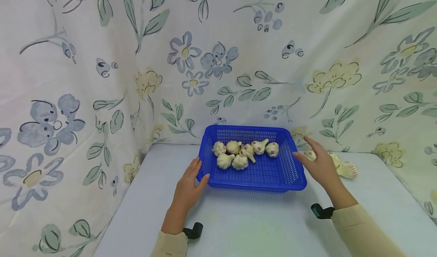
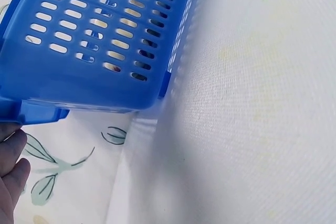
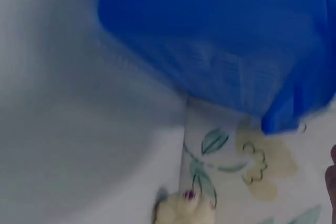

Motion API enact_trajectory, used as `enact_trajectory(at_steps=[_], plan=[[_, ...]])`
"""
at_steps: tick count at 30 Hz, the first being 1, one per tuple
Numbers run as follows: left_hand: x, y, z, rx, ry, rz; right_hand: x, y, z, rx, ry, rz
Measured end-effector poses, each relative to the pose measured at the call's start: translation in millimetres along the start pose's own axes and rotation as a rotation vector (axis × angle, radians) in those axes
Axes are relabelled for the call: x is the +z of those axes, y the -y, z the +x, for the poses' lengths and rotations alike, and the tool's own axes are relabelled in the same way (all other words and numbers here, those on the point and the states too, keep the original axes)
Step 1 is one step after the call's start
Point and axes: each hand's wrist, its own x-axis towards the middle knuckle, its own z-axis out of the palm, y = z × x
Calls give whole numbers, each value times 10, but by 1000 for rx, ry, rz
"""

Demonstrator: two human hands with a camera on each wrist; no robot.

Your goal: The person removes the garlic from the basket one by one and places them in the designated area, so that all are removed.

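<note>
Floral-printed cloth hangs behind and to the left of a white table, its upper part cut off by the frame. Near the cloth is a blue basket holding seven garlic bulbs; whether its base touches the table is hard to tell. At the basket's left side is the left hand, its grip loosely spread, fingers along the rim and thumb apart; the left wrist view cuts off most of these fingers. By the right rim is the right hand, thumb and fingers spread wide; whether the thumb touches the rim is unclear, and the dim, blurred right wrist view catches only a sliver of fingers. Several loose bulbs lie beyond that hand, partly hidden, so their number is uncertain.
</note>
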Motion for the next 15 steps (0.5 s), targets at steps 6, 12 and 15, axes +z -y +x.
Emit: enact_trajectory(at_steps=[6, 12, 15], plan=[[5, 12, -2, 10, -3, -13, 464, 348, -74, -159, 96, -17], [22, 23, -3, 5, 1, -18, 816, 594, -52, -248, 163, -32], [26, 14, 3, 10, -8, -16, 926, 702, 3, -278, 192, -33]])
